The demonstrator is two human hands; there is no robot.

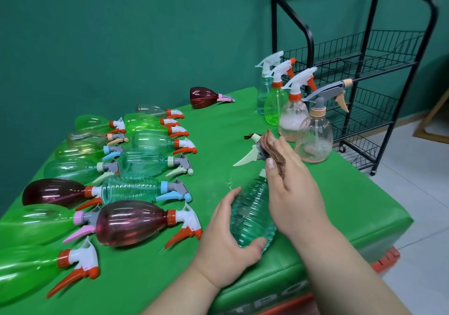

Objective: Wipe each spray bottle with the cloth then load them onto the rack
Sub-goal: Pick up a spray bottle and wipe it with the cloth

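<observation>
Bottle being handled, a ribbed teal clear-plastic spray bottle (250, 212), is gripped round its base by the left hand (226, 249) over the green-covered table (328, 193). A brown folded cloth (273, 147) is pinched against its sprayer head by the right hand (291, 188). Four upright spray bottles (294, 117) are stood beyond, near the black wire rack (364, 71) – the lying bottles (131, 222) are spread out left.

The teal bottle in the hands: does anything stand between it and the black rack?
Yes. Four upright spray bottles stand in a row near the far right edge of the table, directly between the teal bottle and the rack. Lifting the bottle over or around that row would probably avoid knocking them.
</observation>
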